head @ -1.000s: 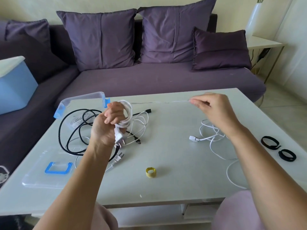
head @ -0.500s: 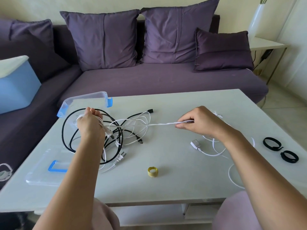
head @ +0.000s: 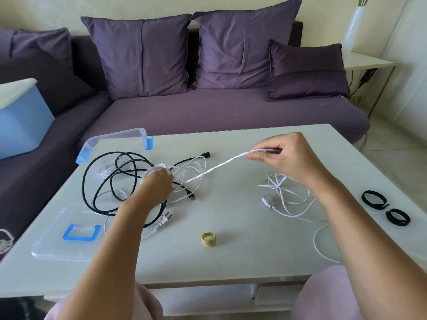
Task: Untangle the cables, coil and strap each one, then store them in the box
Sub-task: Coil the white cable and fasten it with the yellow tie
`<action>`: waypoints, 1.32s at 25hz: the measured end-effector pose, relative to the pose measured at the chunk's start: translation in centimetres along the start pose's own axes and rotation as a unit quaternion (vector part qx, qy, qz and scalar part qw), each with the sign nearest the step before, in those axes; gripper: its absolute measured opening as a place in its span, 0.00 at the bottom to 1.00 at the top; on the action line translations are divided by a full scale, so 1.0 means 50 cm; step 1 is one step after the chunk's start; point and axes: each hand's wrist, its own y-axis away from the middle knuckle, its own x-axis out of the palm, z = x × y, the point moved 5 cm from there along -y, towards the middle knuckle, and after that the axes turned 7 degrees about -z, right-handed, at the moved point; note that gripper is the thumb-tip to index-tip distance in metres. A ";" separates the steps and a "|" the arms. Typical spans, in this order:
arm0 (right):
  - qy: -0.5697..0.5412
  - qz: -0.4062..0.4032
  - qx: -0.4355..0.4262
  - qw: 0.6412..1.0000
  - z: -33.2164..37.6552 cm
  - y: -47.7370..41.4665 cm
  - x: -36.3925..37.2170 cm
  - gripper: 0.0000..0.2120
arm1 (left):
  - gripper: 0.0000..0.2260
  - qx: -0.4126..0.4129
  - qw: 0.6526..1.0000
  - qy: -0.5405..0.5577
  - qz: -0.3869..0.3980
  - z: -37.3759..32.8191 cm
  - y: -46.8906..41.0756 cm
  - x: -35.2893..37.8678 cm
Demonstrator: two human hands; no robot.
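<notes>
Strand of white cable (head: 217, 168) stretched in the air between both hands, long axis slanting from low left to high right over the tabletop (head: 231, 262). Pinched at the upper end by thumb and forefinger of the right hand (head: 286, 155), other fingers curled in. Gripped at the lower end by the left hand (head: 157, 183), blurred, fingers closed round a few white loops. Below the right hand, loose white heap with a small connector pointing left. Under the left hand, wide rings of black cable (head: 97, 176), one end pointing right toward the back. Beside the left forearm, plug (head: 164, 219), prongs aimed up and right. At the back left, clear box (head: 115, 139), black rings overlapping its front. Lid (head: 57, 245) flat at the near left corner. Yellow strap (head: 208, 239) near the front edge; two black straps (head: 373, 199) far right.
</notes>
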 end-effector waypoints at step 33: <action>0.088 0.039 0.006 0.995 -0.058 -0.010 0.019 0.10 | 0.14 -0.154 0.758 0.473 -0.421 0.116 0.021 -0.140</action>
